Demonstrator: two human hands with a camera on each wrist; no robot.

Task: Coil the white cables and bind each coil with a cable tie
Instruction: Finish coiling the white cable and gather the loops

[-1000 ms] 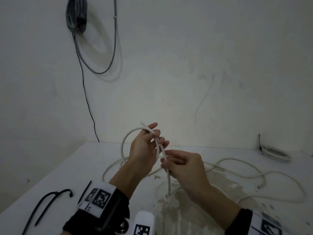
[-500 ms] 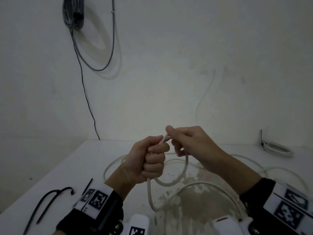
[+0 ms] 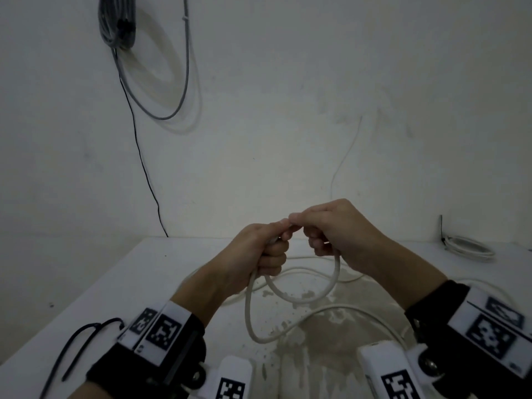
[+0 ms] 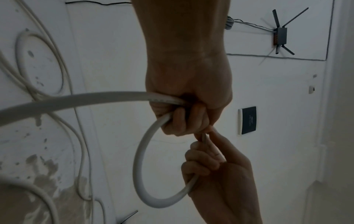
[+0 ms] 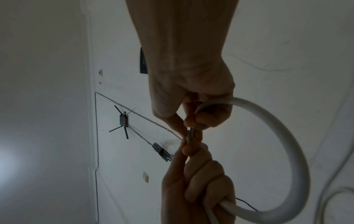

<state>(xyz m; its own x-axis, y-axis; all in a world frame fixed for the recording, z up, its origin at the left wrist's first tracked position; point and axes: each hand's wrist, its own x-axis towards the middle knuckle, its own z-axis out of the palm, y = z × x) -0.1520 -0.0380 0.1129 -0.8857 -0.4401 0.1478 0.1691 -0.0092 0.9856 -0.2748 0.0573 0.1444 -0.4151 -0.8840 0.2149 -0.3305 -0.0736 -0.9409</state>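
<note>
A long white cable (image 3: pixel 305 298) hangs in a small loop between my two hands above the table, and its slack trails over the table (image 3: pixel 138 283). My left hand (image 3: pixel 270 251) is a fist round two strands of the cable (image 4: pixel 141 166). My right hand (image 3: pixel 322 237) pinches the cable between thumb and forefinger right at the left thumb, its other fingers curled round the loop's far side (image 5: pixel 287 136). In the wrist views the left hand (image 4: pixel 187 109) and the right hand (image 5: pixel 193 109) meet fingertip to fingertip.
Black cable ties (image 3: pixel 77 347) lie at the table's near left edge. A bound white coil (image 3: pixel 466 249) sits at the far right by the wall. A grey cable bundle (image 3: pixel 118 21) hangs on the wall. The tabletop has a worn, stained patch (image 3: pixel 302 355).
My right hand rose from below and brought its strand up to the left hand, forming a hanging loop. The left hand closed from loose fingers into a fist round the cable.
</note>
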